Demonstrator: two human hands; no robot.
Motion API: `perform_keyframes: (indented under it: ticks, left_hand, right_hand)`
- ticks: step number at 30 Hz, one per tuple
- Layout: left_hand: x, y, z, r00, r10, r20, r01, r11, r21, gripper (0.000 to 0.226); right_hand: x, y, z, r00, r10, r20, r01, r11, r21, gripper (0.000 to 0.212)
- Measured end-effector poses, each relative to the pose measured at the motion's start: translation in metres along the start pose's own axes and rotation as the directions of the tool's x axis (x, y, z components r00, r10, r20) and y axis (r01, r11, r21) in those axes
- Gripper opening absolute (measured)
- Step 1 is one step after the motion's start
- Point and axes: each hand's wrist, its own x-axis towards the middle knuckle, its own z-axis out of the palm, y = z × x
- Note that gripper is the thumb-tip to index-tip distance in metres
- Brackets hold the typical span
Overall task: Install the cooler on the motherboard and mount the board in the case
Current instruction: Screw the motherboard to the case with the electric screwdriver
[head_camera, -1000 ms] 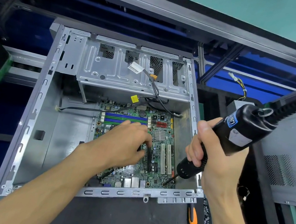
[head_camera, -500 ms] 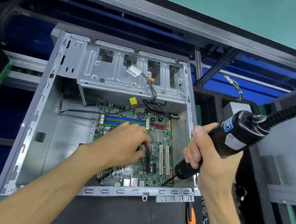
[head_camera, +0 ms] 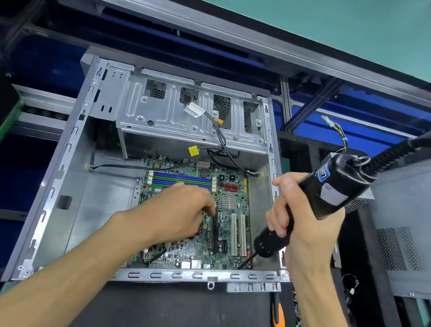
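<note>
**Powered screwdriver at the near right corner of a motherboard seated in an open case**

The right hand (head_camera: 303,221) has its fingers and thumb curled tightly round a black cylindrical electric screwdriver (head_camera: 317,203), which slants down and to the left. A thick black ribbed cable (head_camera: 418,146) leaves the top of the tool and arcs away to the right. The thin dark bit (head_camera: 247,260) at the lower end points at the near right corner of a green printed motherboard (head_camera: 224,220); whether the tip touches a screw is too small to tell.

The left hand (head_camera: 182,211) lies palm down on the middle of the board, fingers bent with the tips pressing near a black expansion slot. What lies under the palm is hidden, so I cannot tell whether it holds anything.

The motherboard lies flat on the floor of an open grey sheet-metal computer case (head_camera: 64,196), towards its right wall. Blue and green memory slots (head_camera: 182,180) run across the far part of the board, and two white expansion slots (head_camera: 237,236) stand between the left hand and the screwdriver. A silver perforated drive cage (head_camera: 188,114) spans the far end of the case, with black cables carrying a white label (head_camera: 193,110) and a yellow tag (head_camera: 194,150) draped from it towards the board.

The case rests on a dark work mat (head_camera: 185,321). Just beside its near right corner lies an orange-and-black handled hand tool (head_camera: 278,317). A second grey case with a perforated side panel (head_camera: 404,242) stands to the right. A green-topped shelf with a grey metal edge (head_camera: 260,5) runs overhead.
</note>
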Motion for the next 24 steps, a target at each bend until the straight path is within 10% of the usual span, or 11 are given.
perform_keyframes:
  ticks: [24]
  left_hand:
    - [-0.033, 0.034, -0.025, 0.965, -0.146, -0.219, 0.094, 0.968, -0.232, 0.038]
  right_hand:
    - [-0.010, -0.064, -0.017, 0.956, -0.234, -0.178, 0.277, 0.922, 0.272, 0.026]
